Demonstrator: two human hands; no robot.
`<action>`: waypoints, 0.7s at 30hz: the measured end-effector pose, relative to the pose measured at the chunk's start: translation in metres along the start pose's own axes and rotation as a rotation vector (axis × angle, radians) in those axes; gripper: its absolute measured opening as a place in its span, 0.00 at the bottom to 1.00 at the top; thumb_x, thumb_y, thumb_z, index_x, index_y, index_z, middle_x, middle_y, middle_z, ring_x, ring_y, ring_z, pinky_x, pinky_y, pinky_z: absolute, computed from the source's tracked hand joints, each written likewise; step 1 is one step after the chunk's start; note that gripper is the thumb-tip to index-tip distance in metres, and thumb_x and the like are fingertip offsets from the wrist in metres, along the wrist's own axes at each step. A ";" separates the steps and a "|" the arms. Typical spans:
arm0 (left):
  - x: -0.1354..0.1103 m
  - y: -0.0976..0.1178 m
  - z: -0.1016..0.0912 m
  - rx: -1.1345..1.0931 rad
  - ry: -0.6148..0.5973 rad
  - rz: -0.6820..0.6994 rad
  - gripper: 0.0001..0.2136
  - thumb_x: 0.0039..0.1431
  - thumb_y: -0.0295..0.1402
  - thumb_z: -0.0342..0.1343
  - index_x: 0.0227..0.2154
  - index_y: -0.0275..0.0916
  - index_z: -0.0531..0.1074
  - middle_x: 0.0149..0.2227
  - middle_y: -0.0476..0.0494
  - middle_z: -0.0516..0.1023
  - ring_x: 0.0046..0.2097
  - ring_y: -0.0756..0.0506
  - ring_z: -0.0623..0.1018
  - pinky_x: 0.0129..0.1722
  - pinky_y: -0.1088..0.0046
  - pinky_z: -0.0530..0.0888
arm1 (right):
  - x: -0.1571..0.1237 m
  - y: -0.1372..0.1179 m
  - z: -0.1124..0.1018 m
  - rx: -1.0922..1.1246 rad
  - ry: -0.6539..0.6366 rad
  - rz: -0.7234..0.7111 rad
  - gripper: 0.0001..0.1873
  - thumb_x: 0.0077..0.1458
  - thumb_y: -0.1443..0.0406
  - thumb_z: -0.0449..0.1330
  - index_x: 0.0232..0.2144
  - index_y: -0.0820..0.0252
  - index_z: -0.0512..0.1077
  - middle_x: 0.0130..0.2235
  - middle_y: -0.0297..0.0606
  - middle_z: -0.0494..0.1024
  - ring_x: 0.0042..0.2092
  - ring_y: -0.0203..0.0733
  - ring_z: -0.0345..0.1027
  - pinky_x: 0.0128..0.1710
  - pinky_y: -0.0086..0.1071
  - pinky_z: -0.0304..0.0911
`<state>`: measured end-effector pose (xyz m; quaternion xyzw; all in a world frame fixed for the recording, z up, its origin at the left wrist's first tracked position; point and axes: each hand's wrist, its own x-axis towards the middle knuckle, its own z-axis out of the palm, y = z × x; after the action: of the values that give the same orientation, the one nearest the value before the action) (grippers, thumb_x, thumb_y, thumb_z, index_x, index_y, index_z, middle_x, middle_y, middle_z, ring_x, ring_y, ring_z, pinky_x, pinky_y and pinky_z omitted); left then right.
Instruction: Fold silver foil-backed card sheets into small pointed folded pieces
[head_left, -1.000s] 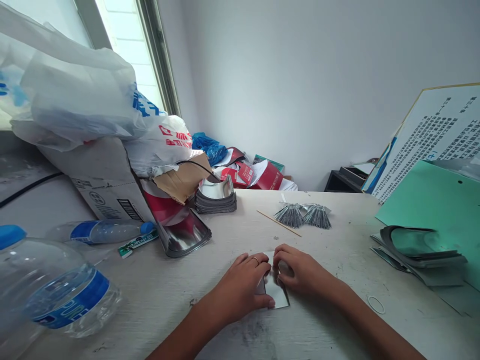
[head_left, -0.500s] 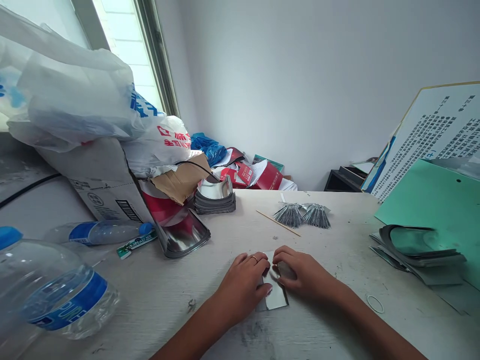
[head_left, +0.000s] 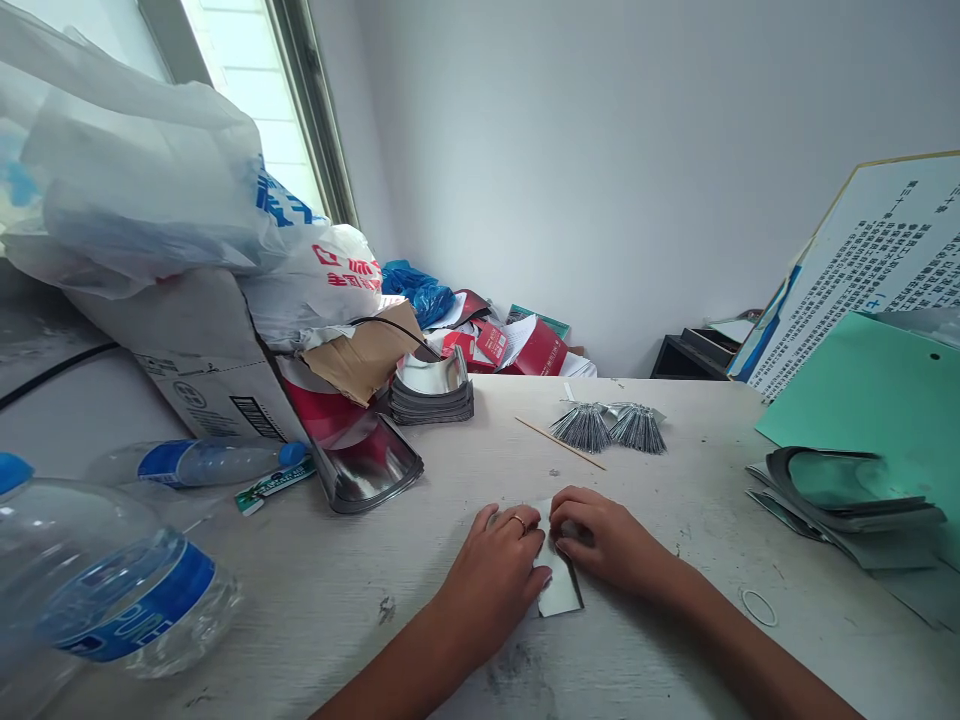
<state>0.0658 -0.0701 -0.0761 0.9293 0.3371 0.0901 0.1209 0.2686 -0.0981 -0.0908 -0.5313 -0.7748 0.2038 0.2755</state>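
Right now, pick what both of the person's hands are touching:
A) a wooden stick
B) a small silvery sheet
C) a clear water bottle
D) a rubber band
B: the small silvery sheet lies on the tabletop, with the left hand and the right hand both resting on it.
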 end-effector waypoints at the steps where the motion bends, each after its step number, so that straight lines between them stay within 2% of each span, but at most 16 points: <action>1: 0.000 0.001 0.000 0.029 -0.008 0.005 0.06 0.62 0.31 0.59 0.42 0.40 0.73 0.53 0.46 0.74 0.56 0.43 0.73 0.65 0.51 0.57 | 0.000 0.000 -0.001 -0.016 -0.016 0.010 0.08 0.54 0.71 0.60 0.36 0.55 0.73 0.47 0.34 0.75 0.48 0.41 0.69 0.50 0.32 0.63; 4: -0.002 0.003 0.004 0.117 -0.013 0.030 0.09 0.65 0.33 0.57 0.46 0.38 0.72 0.52 0.44 0.75 0.56 0.43 0.73 0.66 0.51 0.56 | 0.000 -0.003 -0.004 -0.077 -0.091 0.050 0.08 0.55 0.69 0.59 0.37 0.54 0.72 0.50 0.34 0.73 0.48 0.42 0.70 0.49 0.33 0.64; 8: -0.004 0.001 0.011 0.172 0.007 0.041 0.12 0.62 0.35 0.60 0.46 0.38 0.70 0.55 0.43 0.74 0.57 0.42 0.73 0.66 0.49 0.57 | -0.003 -0.008 -0.009 -0.163 -0.184 0.113 0.10 0.57 0.67 0.57 0.42 0.52 0.71 0.55 0.34 0.69 0.42 0.41 0.73 0.43 0.33 0.66; 15: -0.004 -0.001 0.013 0.163 0.007 -0.007 0.12 0.63 0.35 0.60 0.48 0.41 0.69 0.58 0.45 0.72 0.66 0.40 0.63 0.65 0.43 0.57 | -0.008 -0.011 -0.015 -0.196 -0.252 0.162 0.20 0.53 0.63 0.62 0.49 0.48 0.67 0.61 0.34 0.65 0.47 0.47 0.73 0.47 0.37 0.66; 21: -0.003 0.002 0.011 0.148 -0.040 -0.115 0.24 0.60 0.40 0.62 0.58 0.44 0.66 0.62 0.43 0.68 0.67 0.34 0.60 0.65 0.35 0.52 | -0.009 -0.014 -0.017 -0.213 -0.291 0.187 0.27 0.49 0.58 0.66 0.52 0.49 0.65 0.65 0.36 0.62 0.48 0.53 0.73 0.45 0.41 0.66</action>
<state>0.0678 -0.0757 -0.0864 0.9165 0.3931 0.0392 0.0634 0.2721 -0.1114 -0.0707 -0.5920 -0.7708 0.2201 0.0829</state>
